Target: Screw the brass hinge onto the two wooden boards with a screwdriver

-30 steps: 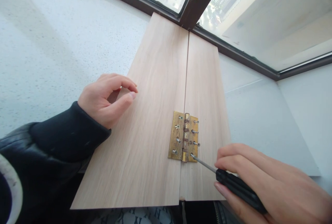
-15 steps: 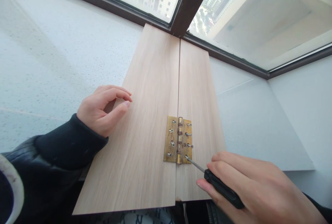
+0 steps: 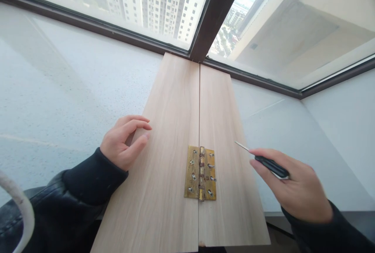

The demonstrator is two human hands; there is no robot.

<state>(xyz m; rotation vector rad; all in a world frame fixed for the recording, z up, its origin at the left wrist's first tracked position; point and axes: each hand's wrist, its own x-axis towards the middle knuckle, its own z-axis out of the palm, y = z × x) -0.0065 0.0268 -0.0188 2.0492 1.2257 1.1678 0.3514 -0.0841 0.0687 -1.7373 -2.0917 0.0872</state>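
My right hand [image 3: 299, 186] grips the black handle of a screwdriver [image 3: 271, 166]. Its thin metal shaft points up and left over the right board, with the tip apart from any screw. A brass hinge [image 3: 201, 173] lies flat across the seam between the left wooden board [image 3: 171, 116] and the narrower right wooden board [image 3: 221, 116]. Several screws stand in its holes; some on the right leaf stick up and lean. My left hand [image 3: 124, 141] rests at the left board's edge, its fingers loosely curved, thumb apart, holding nothing.
The boards lie on a pale speckled sill [image 3: 73, 89], their far ends close to the dark window frame [image 3: 202, 22]. A white wall [image 3: 345, 128] rises at the right. Part of a pale curved object [image 3: 20, 206] shows at the lower left.
The screwdriver has come off the lowest right-leaf screw, and my right hand has carried it up and to the right. The view has tilted up; my left hand stays at the board's edge.
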